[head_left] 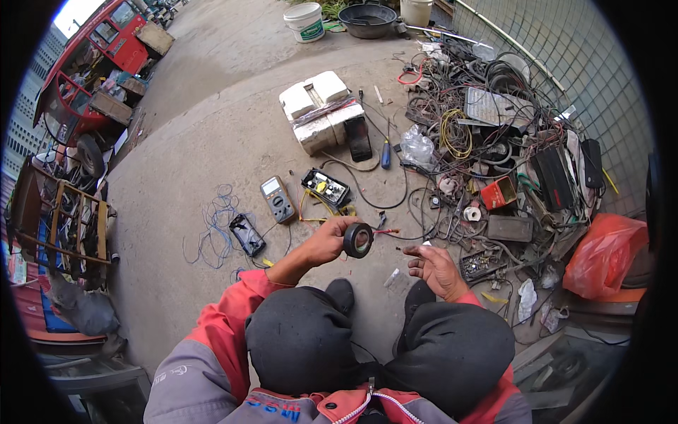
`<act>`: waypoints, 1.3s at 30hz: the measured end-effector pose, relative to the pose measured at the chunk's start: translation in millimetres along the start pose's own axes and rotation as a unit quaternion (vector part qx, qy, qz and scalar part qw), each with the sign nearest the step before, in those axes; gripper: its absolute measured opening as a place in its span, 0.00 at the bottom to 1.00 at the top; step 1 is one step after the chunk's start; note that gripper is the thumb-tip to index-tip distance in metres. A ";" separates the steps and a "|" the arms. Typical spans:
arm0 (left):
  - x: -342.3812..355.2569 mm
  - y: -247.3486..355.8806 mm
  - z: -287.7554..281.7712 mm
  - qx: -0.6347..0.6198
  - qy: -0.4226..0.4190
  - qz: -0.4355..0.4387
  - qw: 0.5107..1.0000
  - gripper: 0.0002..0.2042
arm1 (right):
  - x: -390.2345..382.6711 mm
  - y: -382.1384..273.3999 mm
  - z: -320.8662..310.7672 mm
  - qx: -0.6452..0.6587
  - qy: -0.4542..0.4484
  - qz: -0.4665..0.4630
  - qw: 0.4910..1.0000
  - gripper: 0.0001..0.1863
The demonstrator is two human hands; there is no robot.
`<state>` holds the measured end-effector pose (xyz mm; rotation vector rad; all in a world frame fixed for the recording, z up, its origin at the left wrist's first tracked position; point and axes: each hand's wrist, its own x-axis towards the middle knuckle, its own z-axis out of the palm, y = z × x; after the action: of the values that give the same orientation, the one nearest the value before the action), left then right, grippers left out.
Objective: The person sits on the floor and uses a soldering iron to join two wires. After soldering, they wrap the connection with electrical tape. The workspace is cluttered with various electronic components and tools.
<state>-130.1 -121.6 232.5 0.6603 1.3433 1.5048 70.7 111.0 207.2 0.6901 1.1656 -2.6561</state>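
head view: left grip [326, 242] holds tape roll [358, 239].

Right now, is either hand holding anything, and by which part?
The left hand grips a roll of black tape by its outer rim. The right hand is open, holding nothing.

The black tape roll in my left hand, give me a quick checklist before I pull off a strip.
1. Grip on black tape roll: left hand holds it by the rim, ok.
2. Right hand free: open, palm up, holding nothing, ok.
3. Loose tape end found: cannot tell, too small to see.
4. Hands clear of each other: apart, ok.
5. Ground ahead tidy: not ok, multimeter, open circuit board and blue wires lie scattered close by.
6. Screwdriver location: by the white blocks, beyond the hands, ok.
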 end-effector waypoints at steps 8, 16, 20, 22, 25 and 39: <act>-29.6 42.6 -5.4 -0.048 0.044 0.077 0.995 0.13 | -23.2 11.8 0.6 -0.173 0.023 0.056 0.983 0.15; -61.9 75.3 -16.3 -0.046 0.066 0.133 0.988 0.22 | -54.7 -1.4 25.5 -0.304 -0.137 0.147 0.931 0.13; -60.9 94.4 -9.5 -0.134 0.067 0.150 0.977 0.18 | -64.1 7.4 5.2 -0.243 -0.137 0.166 0.946 0.11; -57.4 101.1 -15.7 -0.198 0.035 0.156 0.967 0.16 | -63.2 13.9 -4.5 -0.193 -0.118 0.168 0.959 0.11; -57.4 110.0 -20.1 -0.212 0.035 0.154 0.964 0.17 | -55.9 18.1 -17.1 -0.172 -0.084 0.158 0.969 0.10; -53.5 149.9 -11.3 -0.154 0.039 0.166 0.973 0.16 | -81.7 1.3 -152.7 -0.124 0.286 -0.115 0.943 0.11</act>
<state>-165.3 -161.7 382.8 0.6529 1.0562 1.9783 196.2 218.3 154.8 1.4090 1.7832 -2.4771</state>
